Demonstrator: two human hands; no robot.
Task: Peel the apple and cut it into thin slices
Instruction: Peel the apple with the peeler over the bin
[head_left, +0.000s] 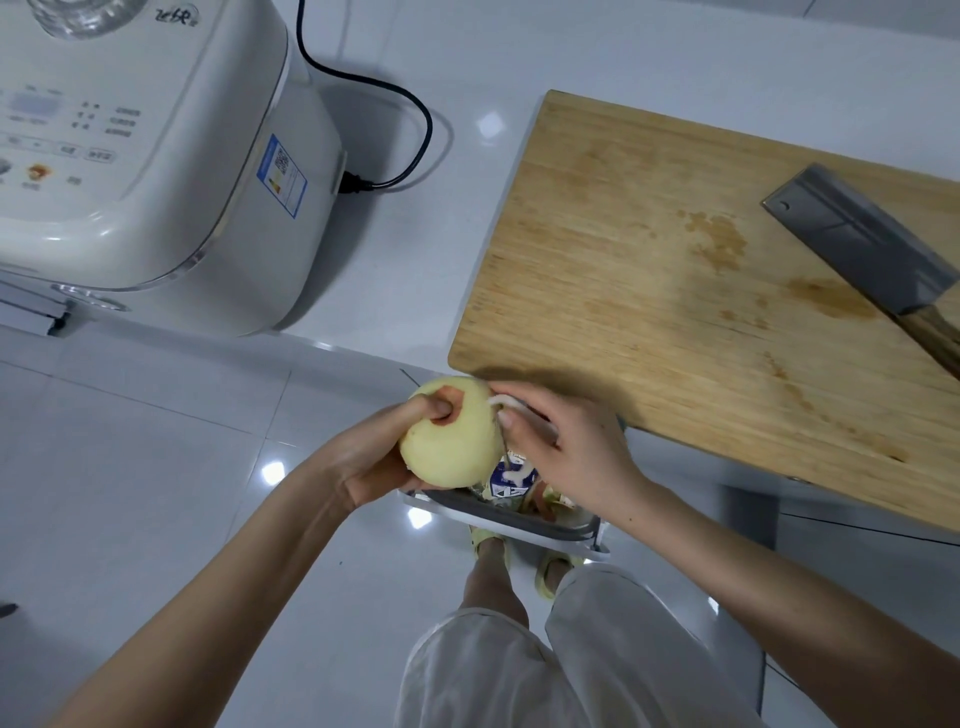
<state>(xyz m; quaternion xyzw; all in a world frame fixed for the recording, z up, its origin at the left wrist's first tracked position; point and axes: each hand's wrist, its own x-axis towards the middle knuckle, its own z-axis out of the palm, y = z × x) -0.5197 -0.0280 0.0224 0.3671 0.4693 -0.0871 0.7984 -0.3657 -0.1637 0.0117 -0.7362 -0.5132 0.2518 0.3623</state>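
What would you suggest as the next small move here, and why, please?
Probably turn the apple in the left hand a little, to check its hidden side. The face in view is pale and bare of skin, and the right hand holds the peeler against its edge over the bin, so peeling looks nearly done.

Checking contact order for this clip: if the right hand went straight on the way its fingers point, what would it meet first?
The apple, most likely: the right hand points at it, its peeler against the peeled flesh. The left hand holding the apple lies just beyond; depth is unclear.
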